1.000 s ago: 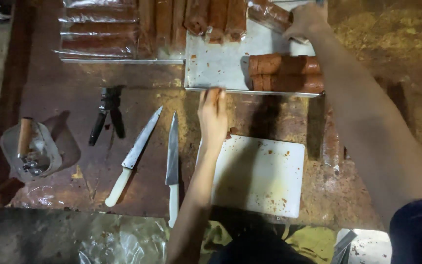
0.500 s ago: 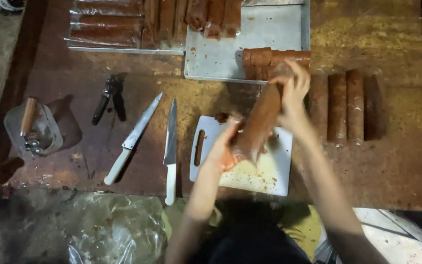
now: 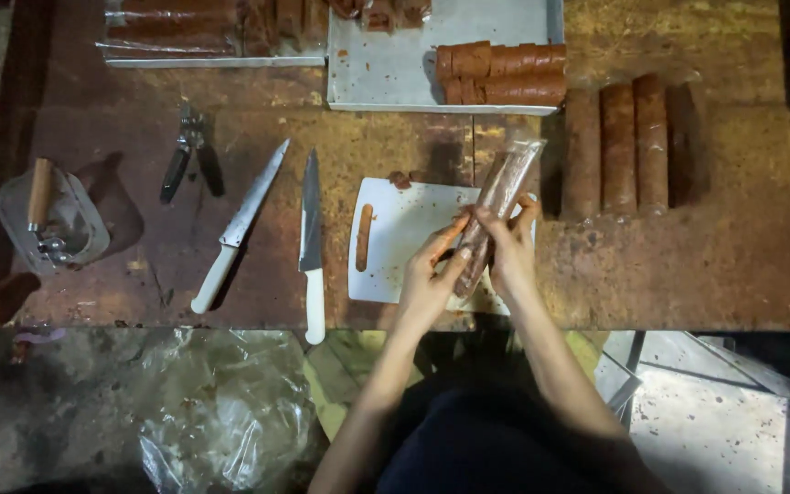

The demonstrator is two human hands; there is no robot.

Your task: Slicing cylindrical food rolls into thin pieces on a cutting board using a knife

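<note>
Over a white cutting board (image 3: 395,261) I hold a long reddish-brown roll in clear plastic wrap (image 3: 503,192), tilted up to the right. My left hand (image 3: 433,274) pinches its lower end. My right hand (image 3: 509,249) grips it just above. Two white-handled knives (image 3: 240,224) (image 3: 311,240) lie left of the board. A small brown strip (image 3: 364,236) lies on the board's left side.
A metal tray (image 3: 395,78) at the back holds more brown rolls (image 3: 503,73). Three rolls (image 3: 635,142) stand side by side on the rusty table to the right. Black pliers (image 3: 189,165) and a clear container with a wooden-handled tool (image 3: 48,220) sit at left. A plastic bag (image 3: 221,412) lies below the table edge.
My right hand reached to the tray at the back, brought a wrapped roll down to the cutting board, and my left hand joined it on the lower end.
</note>
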